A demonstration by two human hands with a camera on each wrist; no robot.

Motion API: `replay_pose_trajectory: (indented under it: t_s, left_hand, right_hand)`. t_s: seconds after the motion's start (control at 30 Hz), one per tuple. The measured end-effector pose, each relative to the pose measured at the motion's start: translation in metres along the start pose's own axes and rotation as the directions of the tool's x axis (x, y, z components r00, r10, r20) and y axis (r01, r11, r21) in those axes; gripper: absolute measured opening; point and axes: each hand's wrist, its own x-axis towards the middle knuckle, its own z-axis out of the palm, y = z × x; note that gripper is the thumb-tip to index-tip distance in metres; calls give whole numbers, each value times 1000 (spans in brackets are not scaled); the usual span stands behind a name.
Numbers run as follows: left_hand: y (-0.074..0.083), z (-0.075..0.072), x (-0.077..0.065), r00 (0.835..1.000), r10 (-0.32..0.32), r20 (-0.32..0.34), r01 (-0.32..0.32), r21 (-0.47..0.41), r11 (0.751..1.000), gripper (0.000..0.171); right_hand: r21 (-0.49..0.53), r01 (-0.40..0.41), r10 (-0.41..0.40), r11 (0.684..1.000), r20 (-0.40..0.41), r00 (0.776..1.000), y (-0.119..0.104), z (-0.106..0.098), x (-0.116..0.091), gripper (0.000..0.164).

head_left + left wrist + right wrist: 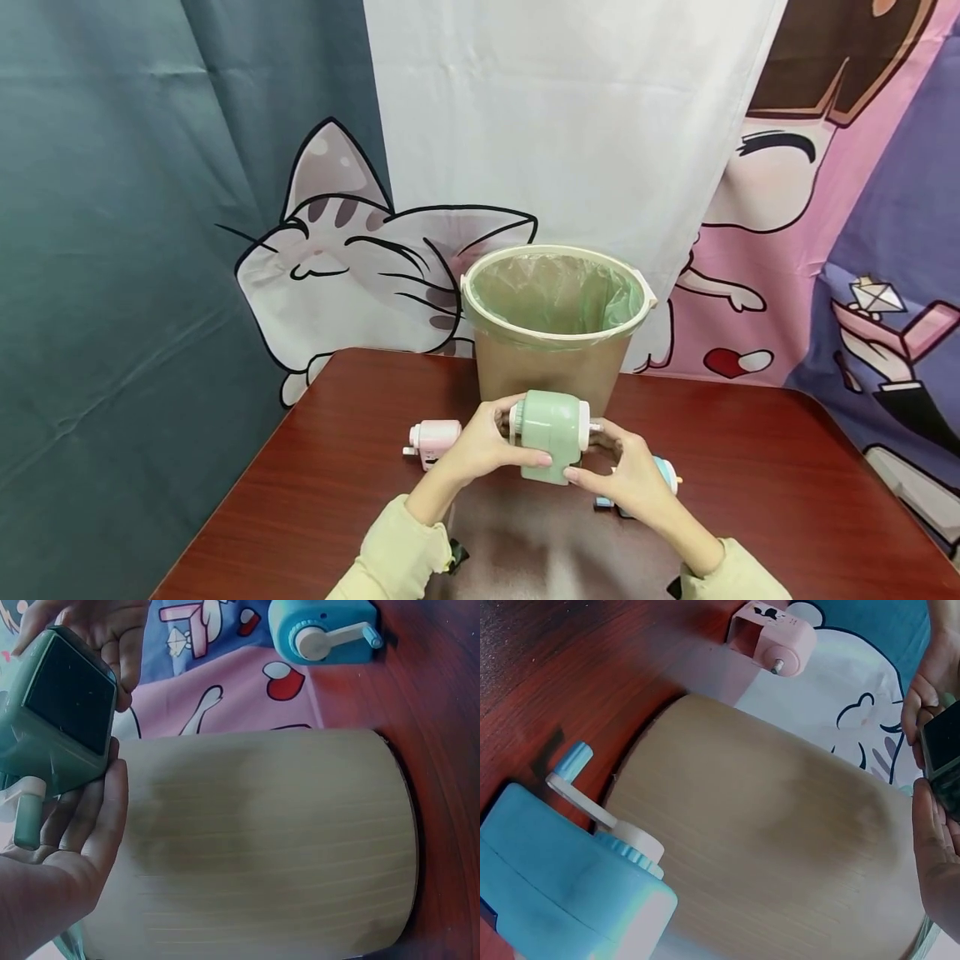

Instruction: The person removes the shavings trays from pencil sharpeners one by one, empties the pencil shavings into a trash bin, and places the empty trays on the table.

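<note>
Both hands hold a green crank pencil sharpener [551,433] up in front of the bin in the head view. My left hand [476,446] grips its left side, thumb across the front. On the opposite side my right hand [630,475] grips it, with the thumb at the lower front corner. The left wrist view shows the sharpener's dark drawer window [73,695] and its crank handle [28,821]. A pink pencil sharpener [438,437] stands on the table beside the left hand. Partly hidden behind the right hand is a blue pencil sharpener [664,473].
A beige waste bin [551,375] with a thin green liner bag [615,304] stands at the back of the reddish-brown table [360,467]. Behind it hangs a cloth backdrop [585,125] printed with a cartoon cat and figures.
</note>
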Motion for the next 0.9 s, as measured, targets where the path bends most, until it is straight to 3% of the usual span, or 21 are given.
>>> replay_pose_trajectory:
  t_s: [0.17,0.33,0.57,0.67,0.9]
  left_hand:
    - [1,-1,2,1000,15,-16,-14,33,999,59]
    - [2,2,-1,994,42,-104,-31,104,994,63]
    - [4,6,-6,978,27,-209,4,145,989,68]
    - [5,4,-6,980,49,-193,-19,155,988,67]
    - [-1,-5,-10,991,104,-81,-92,143,985,62]
  right_hand:
    - [-2,43,-43,999,-23,999,0,1,4,42]
    - [19,40,-39,999,-40,998,-4,3,8,45]
    - [5,-12,12,1000,-52,999,-5,4,12,45]
    - [18,5,-4,1000,-28,1000,-4,2,14,44]
    - [26,35,-36,999,18,999,-1,2,8,44]
